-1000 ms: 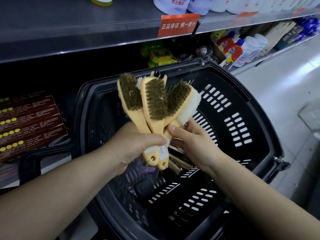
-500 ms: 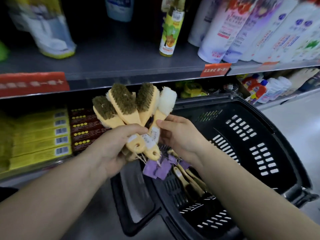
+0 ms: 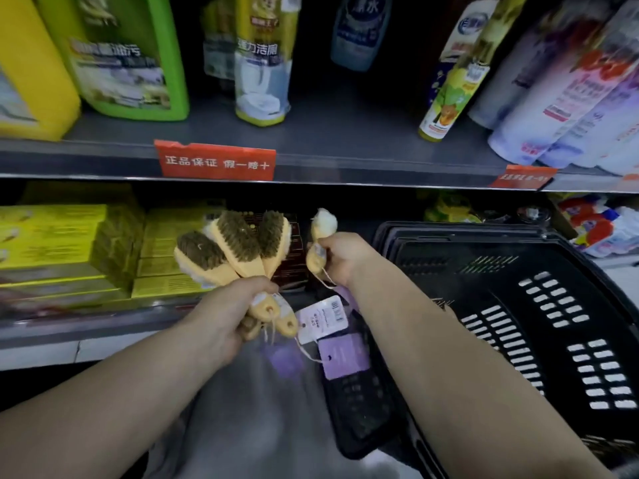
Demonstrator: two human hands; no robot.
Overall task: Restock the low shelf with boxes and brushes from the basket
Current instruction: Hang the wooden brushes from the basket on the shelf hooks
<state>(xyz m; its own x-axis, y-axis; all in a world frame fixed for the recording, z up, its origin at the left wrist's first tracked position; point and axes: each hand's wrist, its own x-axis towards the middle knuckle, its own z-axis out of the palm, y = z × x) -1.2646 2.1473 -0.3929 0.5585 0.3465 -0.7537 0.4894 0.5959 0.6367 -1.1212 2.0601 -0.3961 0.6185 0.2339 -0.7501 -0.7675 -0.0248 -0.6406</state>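
My left hand (image 3: 224,314) is shut on a fan of three yellow-handled brushes with dark bristles (image 3: 238,243), held up in front of the low shelf (image 3: 86,326). My right hand (image 3: 345,257) grips a single brush with white bristles (image 3: 320,236), pulled a short way to the right of the bunch. Purple and white price tags (image 3: 328,333) hang on strings below both hands. The black basket (image 3: 518,305) sits to the right, its inside mostly hidden by my right forearm. Yellow boxes (image 3: 69,243) and dark red boxes (image 3: 294,257) are stacked on the low shelf behind the brushes.
The upper shelf (image 3: 345,160) carries detergent bottles and sprays, with red labels (image 3: 214,164) on its edge. More bottles (image 3: 594,229) stand on the low shelf at the far right. The grey floor (image 3: 259,426) lies between my arms.
My view has swung up and left towards the shelves. My right hand has drawn the white-bristled brush away from the bunch in my left hand, and both hands have moved closer to the low shelf.
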